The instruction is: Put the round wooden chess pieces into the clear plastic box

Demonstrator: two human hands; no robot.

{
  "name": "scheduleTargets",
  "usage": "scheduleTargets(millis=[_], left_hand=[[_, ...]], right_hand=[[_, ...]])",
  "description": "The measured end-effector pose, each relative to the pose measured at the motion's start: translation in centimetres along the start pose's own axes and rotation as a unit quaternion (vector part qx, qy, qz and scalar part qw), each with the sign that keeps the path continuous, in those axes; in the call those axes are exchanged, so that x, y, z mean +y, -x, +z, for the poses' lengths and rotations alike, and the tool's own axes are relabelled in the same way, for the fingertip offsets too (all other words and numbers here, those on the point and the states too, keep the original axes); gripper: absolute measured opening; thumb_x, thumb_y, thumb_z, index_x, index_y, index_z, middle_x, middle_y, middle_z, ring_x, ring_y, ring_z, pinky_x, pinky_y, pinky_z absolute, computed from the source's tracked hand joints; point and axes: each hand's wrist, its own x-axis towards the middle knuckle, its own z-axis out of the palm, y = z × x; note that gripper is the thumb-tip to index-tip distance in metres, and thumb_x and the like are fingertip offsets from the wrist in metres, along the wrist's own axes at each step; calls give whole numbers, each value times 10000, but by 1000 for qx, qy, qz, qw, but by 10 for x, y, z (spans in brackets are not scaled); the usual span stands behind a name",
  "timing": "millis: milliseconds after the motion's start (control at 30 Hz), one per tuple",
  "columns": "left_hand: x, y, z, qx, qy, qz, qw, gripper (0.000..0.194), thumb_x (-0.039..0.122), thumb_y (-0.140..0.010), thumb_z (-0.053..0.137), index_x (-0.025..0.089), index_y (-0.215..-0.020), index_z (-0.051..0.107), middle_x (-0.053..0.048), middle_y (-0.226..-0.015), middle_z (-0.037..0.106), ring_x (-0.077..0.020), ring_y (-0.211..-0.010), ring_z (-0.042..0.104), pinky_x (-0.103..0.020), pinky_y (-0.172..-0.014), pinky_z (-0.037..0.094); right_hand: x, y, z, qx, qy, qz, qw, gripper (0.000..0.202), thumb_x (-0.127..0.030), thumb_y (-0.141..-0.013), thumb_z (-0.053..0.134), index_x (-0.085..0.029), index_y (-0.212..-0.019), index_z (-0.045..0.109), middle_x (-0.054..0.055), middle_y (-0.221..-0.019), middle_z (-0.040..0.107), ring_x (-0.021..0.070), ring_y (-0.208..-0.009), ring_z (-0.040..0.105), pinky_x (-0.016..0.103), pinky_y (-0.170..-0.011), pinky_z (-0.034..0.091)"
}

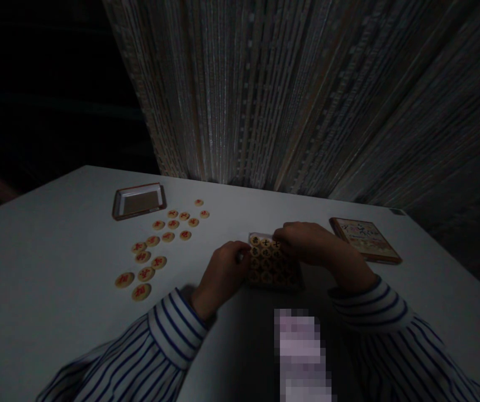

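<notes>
A clear plastic tray on the white table in front of me holds rows of round Chinese chess pieces with black characters. My left hand is closed at the tray's left edge, thumb and forefinger pinched against it. Over the tray's far right corner lies my right hand, its fingers curled down and their tips hidden. It covers some of the pieces there. Left of the tray, loose Chinese chess pieces with red characters lie scattered flat, face up.
An open, shallow box half sits at the far left of the table. At the right lies a printed box lid. A striped curtain hangs behind the far edge. A pixelated patch blurs the near middle.
</notes>
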Motion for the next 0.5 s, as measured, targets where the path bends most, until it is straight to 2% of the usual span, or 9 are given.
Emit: scheduleTargets(millis=[500], left_hand=[[1, -1, 0, 1, 4, 3, 1000, 204, 220, -796, 482, 167, -896, 652, -59, -836, 682, -161, -713, 619, -287, -654, 479]], right_hand=[[0, -1, 2, 11, 10, -3, 1000, 251, -221, -825, 404, -193, -975, 604, 91, -921, 625, 206, -799, 587, 271, -564, 345]])
